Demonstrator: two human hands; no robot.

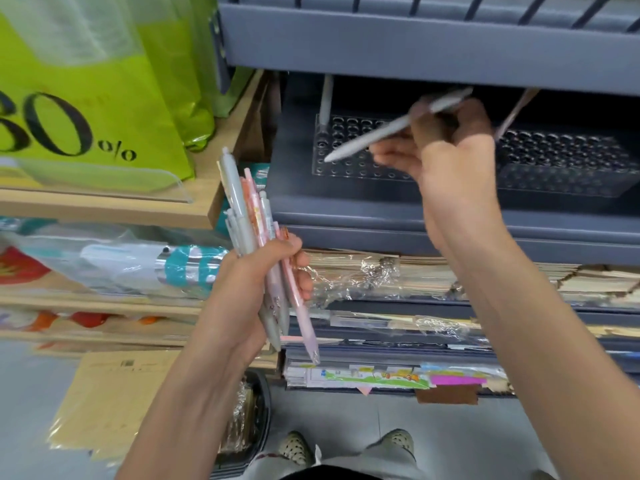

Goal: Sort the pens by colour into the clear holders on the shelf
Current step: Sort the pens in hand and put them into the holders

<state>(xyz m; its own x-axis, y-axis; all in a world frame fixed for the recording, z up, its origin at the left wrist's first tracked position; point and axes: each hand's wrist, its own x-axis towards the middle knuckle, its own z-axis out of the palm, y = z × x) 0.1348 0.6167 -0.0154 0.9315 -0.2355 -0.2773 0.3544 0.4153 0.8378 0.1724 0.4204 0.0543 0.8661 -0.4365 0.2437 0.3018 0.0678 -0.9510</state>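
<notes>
Early stage: one upright grey pen stands in the clear perforated plastic holder — right hand pinches a second pale grey pen; left hand grips the unsorted grey-and-pink pen bundle.

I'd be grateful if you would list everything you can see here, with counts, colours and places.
held pen: one, grey, over the left holder
pen bundle: several, grey and pink, below and left of the holders
standing pen: one, grey, back left corner of the left holder
leaning pen: one, pinkish, at the right holder
left holder: one, clear, on the shelf
right holder: one, clear, on the shelf
shelf: one, grey, centre
bags: at least two, green, upper left
shoes: two, pale, bottom edge
left hand: grips the pen bundle
right hand: pinches the held pen
</notes>
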